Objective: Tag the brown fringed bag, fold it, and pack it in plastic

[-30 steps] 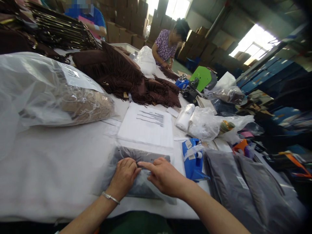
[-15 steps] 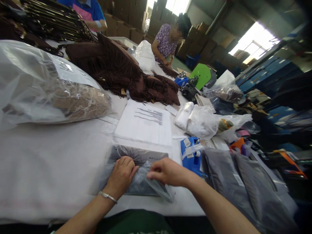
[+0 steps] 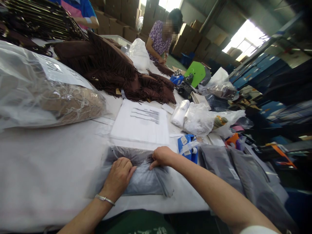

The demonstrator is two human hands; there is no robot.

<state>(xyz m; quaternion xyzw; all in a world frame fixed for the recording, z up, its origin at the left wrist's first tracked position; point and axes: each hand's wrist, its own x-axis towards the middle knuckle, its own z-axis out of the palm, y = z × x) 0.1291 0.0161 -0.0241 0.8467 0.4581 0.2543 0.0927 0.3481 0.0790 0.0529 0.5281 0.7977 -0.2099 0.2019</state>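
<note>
A clear plastic bag [image 3: 143, 183] with a folded grey item inside lies flat on the table in front of me. My left hand [image 3: 121, 172] rests on its left half, fingers curled together and gripping the film, with a silver bangle at the wrist. On the right half, my right hand [image 3: 162, 157] pinches the bag's loose film between thumb and fingers. Wrinkles run through the plastic between both hands. Just beyond the bag lies a stack of white printed plastic bags [image 3: 141, 125].
A blue tape dispenser [image 3: 187, 148] and grey bagged items [image 3: 221, 165] lie to the right. Brown fringed bags [image 3: 117, 71] are piled behind. A large clear sack [image 3: 48, 94] bulges at left. Two co-workers stand across the table, one in a purple patterned top [image 3: 155, 34].
My right hand has moved up and slightly left over the bag, and the film it lifted now lies flatter. My left hand stays nearly in place. The view has shifted a little.
</note>
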